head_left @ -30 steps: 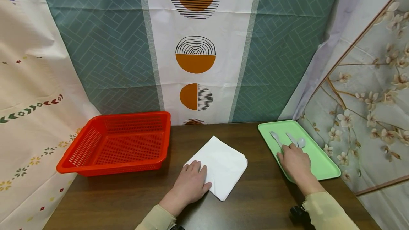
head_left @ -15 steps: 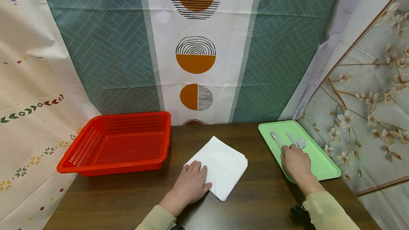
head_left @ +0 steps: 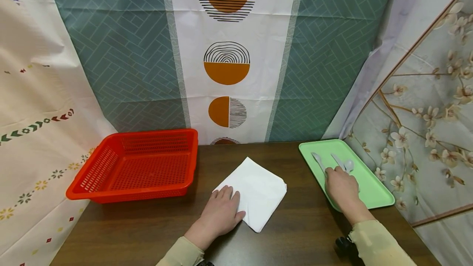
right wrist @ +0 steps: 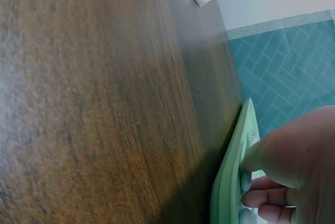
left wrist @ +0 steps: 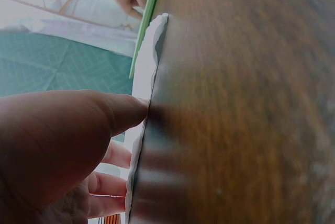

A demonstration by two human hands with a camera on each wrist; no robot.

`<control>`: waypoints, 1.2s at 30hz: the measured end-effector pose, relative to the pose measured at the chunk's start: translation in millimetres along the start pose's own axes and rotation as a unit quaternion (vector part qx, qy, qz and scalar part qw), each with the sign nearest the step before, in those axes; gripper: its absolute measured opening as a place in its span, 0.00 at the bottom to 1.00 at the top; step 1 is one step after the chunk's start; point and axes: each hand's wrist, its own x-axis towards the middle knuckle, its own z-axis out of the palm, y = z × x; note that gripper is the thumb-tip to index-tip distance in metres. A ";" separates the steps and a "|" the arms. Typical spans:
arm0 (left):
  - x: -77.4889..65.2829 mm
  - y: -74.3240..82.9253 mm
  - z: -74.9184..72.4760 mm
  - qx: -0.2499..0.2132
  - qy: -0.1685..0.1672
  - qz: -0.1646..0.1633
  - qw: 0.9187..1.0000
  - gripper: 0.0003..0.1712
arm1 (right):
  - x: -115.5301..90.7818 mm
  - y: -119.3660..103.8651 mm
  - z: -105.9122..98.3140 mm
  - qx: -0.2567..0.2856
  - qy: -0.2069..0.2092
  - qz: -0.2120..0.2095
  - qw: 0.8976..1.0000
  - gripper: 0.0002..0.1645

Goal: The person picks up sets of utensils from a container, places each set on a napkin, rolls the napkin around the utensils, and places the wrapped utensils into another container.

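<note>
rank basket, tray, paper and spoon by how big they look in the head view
1. Basket
2. Tray
3. Paper, only somewhat smaller than the tray; both are partly covered
4. Spoon, partly hidden

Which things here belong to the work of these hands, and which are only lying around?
Likely in the work: paper, under left hand; fork, at right hand; tray; knife; spoon.

Apparently only around: basket, untouched; cloth, hanging behind.

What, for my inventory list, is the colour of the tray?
The tray is light green, seen best in the head view.
</note>
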 end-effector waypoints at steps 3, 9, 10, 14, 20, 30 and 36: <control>0.1 -0.5 0.8 0.001 0.000 -0.001 1.000 0.37 | 0.3 -0.9 -0.4 -0.002 0.004 -0.001 1.000 0.06; -0.7 -0.2 0.9 0.008 0.010 0.004 1.000 0.36 | -0.5 -0.9 -0.1 -0.006 0.018 -0.011 1.000 0.04; -1.1 -0.1 0.7 0.009 0.012 0.005 1.000 0.36 | -0.7 -0.8 0.0 -0.007 0.020 -0.012 1.000 0.03; -1.4 0.2 0.3 0.011 0.012 0.005 1.000 0.36 | -0.7 -0.8 -0.1 -0.008 0.015 -0.010 1.000 0.01; -2.1 0.8 -1.1 0.011 0.010 0.005 1.000 0.36 | -1.3 -1.9 -2.7 -0.001 0.009 -0.012 1.000 0.06; -2.0 1.1 -1.3 0.009 0.007 0.004 1.000 0.36 | -3.8 -4.9 -5.0 0.030 0.012 -0.002 0.999 0.21; -2.5 1.6 -2.4 0.010 0.011 0.006 1.000 0.36 | -2.5 -10.6 -10.7 0.036 0.011 -0.004 0.999 0.24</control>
